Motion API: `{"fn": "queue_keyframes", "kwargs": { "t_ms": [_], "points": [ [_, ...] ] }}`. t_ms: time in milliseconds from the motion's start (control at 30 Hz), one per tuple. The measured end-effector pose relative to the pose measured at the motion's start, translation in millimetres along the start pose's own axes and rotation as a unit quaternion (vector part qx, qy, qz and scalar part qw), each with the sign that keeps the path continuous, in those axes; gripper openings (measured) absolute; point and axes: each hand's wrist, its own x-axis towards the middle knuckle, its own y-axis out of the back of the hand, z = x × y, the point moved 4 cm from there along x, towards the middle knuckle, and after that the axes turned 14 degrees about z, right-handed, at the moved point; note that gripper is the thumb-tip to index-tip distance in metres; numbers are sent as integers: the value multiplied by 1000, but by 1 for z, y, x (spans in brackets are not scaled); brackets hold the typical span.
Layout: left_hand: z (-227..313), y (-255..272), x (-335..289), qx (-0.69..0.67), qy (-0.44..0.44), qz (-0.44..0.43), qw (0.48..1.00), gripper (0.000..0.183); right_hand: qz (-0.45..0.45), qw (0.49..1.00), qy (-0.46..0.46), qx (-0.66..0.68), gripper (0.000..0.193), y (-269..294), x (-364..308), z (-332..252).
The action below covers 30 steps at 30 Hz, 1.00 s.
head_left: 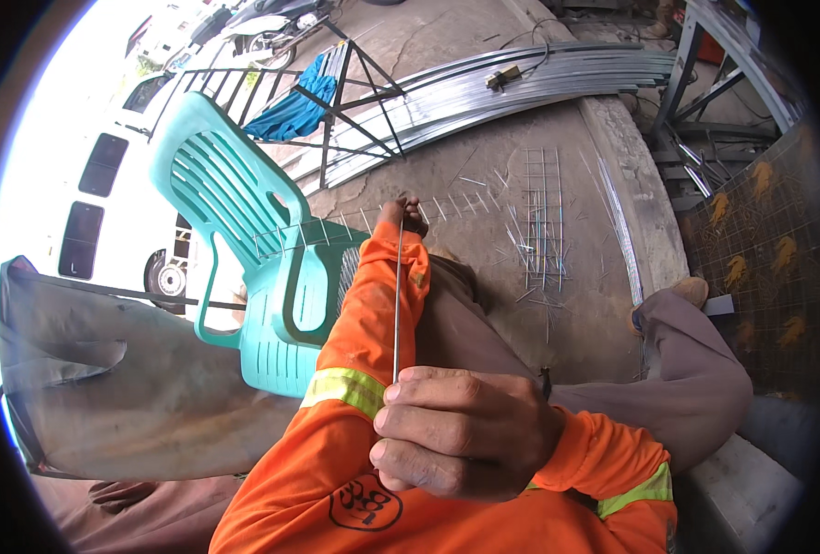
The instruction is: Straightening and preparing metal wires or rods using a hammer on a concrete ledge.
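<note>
Watching from afar, I see the rod [398, 305] stretched between both hands: the right hand [465, 434] pinches its near end, the left hand [405, 217] curls at its far end. Whether the left also grips the wire strip [325, 231], I cannot tell. The chair [264, 314] crowds my left sleeve [359, 305]; beyond lie the grid [544, 222], bars [465, 97] and blue cloth [304, 109].

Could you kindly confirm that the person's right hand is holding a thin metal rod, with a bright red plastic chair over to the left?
Not quite: the plastic chair is turquoise, not red, as the head view shows. The rest stands: the right hand holds a thin metal rod, and the chair is over to the left.
</note>
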Motion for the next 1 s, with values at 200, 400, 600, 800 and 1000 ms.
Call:
{"fn": "queue_keyframes", "kwargs": {
  "t_ms": [200, 400, 600, 800, 1000],
  "points": [
    [-2, -8, -32, -21, -62, 20, 998, 26, 11, 1000, 4, -7, 23, 11, 9, 3],
    [-5, -11, -33, 13, -69, 9, 997, 24, 0, 1000, 6, -9, 23, 10, 10, 4],
    [-4, -8, -13, 36, -141, 42, 989, 22, -29, 999, -17, -35, 18, 15, 13, 4],
    [2, -8, -2, 29, -177, 42, 983, 21, -41, 997, -36, -55, 15, 22, 18, 5],
    [-8, -15, -14, -167, -73, -14, 983, 19, -27, 998, -40, -38, 13, 23, 11, 6]
  ]
}}
